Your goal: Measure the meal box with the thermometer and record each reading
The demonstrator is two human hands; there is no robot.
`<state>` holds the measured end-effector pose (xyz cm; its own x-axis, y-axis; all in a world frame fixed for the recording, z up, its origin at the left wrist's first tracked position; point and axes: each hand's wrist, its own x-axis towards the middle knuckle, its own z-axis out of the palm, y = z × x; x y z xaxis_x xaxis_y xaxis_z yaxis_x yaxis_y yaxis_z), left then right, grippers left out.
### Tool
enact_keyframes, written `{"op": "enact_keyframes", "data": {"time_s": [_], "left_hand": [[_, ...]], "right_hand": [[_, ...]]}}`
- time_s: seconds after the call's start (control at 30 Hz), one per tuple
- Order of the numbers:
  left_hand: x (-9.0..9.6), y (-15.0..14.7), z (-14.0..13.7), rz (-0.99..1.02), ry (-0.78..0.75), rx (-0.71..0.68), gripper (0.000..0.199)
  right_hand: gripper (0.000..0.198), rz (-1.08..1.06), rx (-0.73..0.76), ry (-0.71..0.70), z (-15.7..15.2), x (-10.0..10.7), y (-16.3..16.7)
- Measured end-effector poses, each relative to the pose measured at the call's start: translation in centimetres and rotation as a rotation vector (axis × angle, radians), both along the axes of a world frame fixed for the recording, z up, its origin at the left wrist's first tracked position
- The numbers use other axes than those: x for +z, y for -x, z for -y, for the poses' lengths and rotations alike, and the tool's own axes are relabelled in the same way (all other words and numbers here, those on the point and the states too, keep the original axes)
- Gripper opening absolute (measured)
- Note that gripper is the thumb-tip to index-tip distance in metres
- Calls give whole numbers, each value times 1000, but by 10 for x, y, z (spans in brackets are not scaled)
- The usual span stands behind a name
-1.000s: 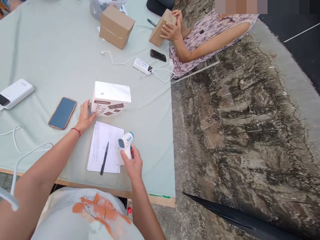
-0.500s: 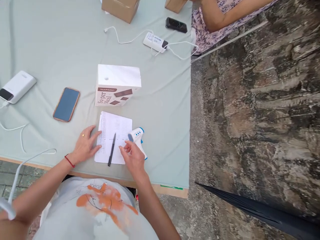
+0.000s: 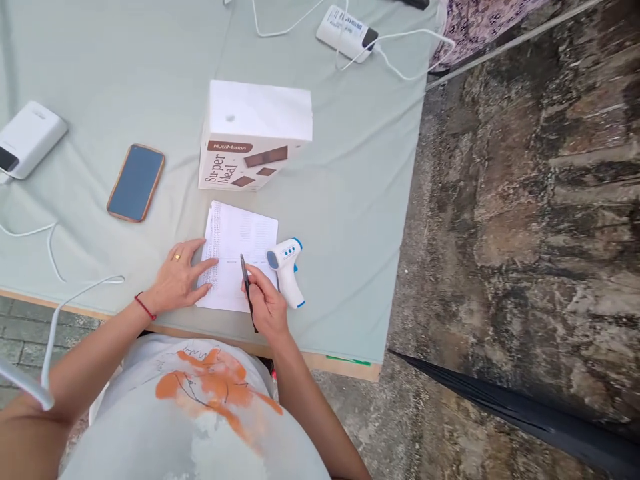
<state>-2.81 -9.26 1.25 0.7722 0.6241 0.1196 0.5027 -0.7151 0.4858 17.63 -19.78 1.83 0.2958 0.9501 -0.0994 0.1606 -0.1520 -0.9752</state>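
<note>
My right hand [image 3: 269, 303] is closed around a black pen [image 3: 245, 270], whose upper end points away from me over the paper. The white printed sheet [image 3: 235, 233] lies on the table in front of me. My left hand [image 3: 183, 277] rests at the sheet's left edge, fingers spread, with some fingertips on the paper. Just right of the sheet, close to my right hand, lies a white and blue infrared thermometer [image 3: 287, 270]. Behind the paper stands a white box [image 3: 257, 137] with brown print.
A phone [image 3: 136, 182] lies left of the box. Farther left is a white power bank [image 3: 35, 137] with a cable. Another power bank [image 3: 345, 33] with cables lies at the back. The table's right edge [image 3: 407, 220] borders a stone floor. Patterned cloth [image 3: 480, 30] shows at top right.
My right hand has picked up the pen from the paper. My left hand stays at the sheet's edge. The view has shifted, so the far boxes and the other person's arm are out of sight.
</note>
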Motion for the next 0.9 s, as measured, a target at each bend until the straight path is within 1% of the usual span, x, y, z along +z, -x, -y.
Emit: {"op": "enact_keyframes", "data": {"time_s": [0.13, 0.23, 0.33, 0.37, 0.5, 0.57, 0.67, 0.7, 0.77, 0.83, 0.9], "left_hand": [[1, -1, 1, -9, 17, 0, 43], [1, -2, 1, 9, 69, 8, 43], [1, -2, 1, 16, 83, 12, 44], [0, -2, 1, 12, 76, 12, 44], [1, -2, 2, 4, 52, 7, 47], [2, -3, 2, 1, 63, 7, 48], [4, -4, 3, -24, 79, 3, 51], [4, -4, 3, -34, 79, 0, 52], [5, -5, 3, -49, 78, -6, 53], [5, -5, 3, -57, 75, -10, 54], [4, -5, 3, -67, 65, -10, 55]], "right_hand": [[27, -137, 38, -3, 10, -3, 4], [32, -217, -28, 14, 15, -10, 14], [26, -148, -98, 1, 19, -12, 21], [26, -121, -88, -14, 19, -11, 23], [37, -61, 30, -103, 17, -2, 27], [31, -20, 10, -114, 15, -3, 30], [13, 31, -101, -70, 15, -13, 36], [10, 43, -139, -53, 16, -18, 38], [11, 59, -176, -37, 17, -26, 41], [11, 76, -141, -30, 18, -30, 42], [10, 105, -77, -28, 17, -29, 42]]}}
